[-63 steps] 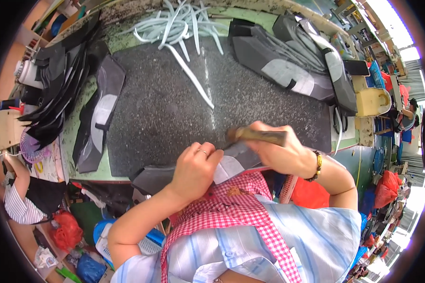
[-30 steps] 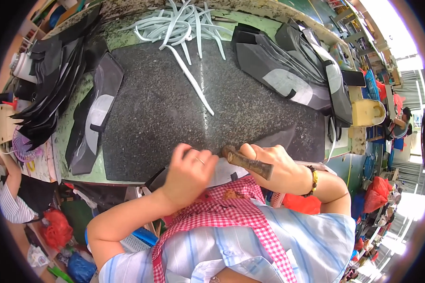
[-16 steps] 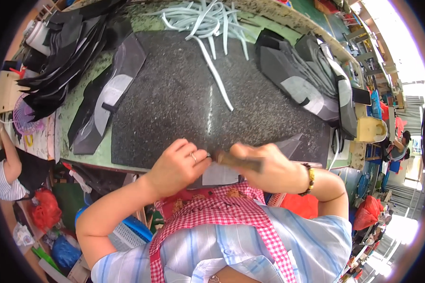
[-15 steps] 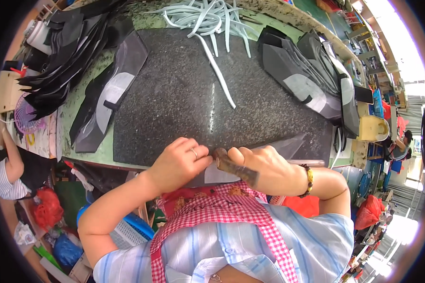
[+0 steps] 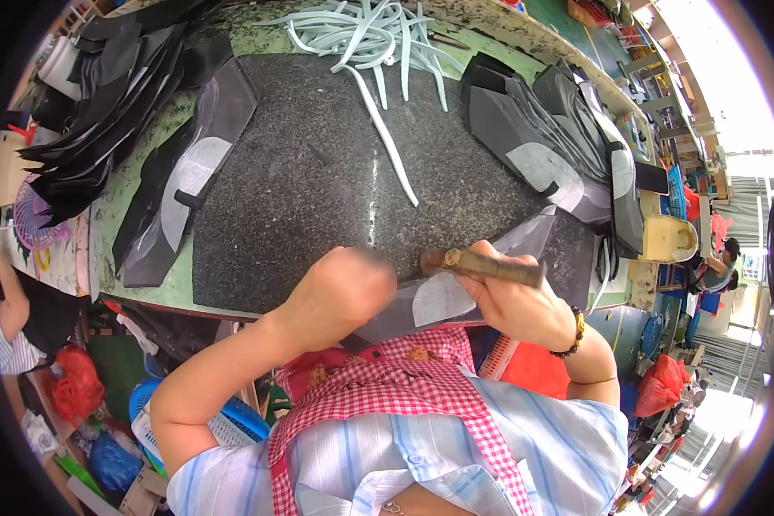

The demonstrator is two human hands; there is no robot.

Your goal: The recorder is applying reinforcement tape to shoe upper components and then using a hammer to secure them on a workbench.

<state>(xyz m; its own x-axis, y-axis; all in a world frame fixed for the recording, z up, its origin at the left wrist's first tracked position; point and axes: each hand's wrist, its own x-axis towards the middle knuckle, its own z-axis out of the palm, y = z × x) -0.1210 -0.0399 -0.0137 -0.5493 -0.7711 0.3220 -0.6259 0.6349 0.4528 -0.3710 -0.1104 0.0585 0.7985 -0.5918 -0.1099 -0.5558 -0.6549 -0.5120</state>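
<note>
A hammer with a brown, worn head is gripped in my right hand, fingers wrapped round it; its handle is mostly hidden. Beneath it, at the near edge of the worktop, lies a dark grey panel with a light grey patch. My left hand is over the left part of this panel. Motion smears its fingers, so I cannot tell whether they hold anything. The panel's left part is partly covered by that hand.
A dark speckled slab covers the worktop. Pale strips are heaped at the far side, one strip reaching nearer. Similar panels lie left and right. Black pieces are stacked far left. Another person's arm shows at left.
My right hand and the hammer have moved right and slightly up, away from my left hand. More of the panel shows between my hands. My left hand has turned and blurred.
</note>
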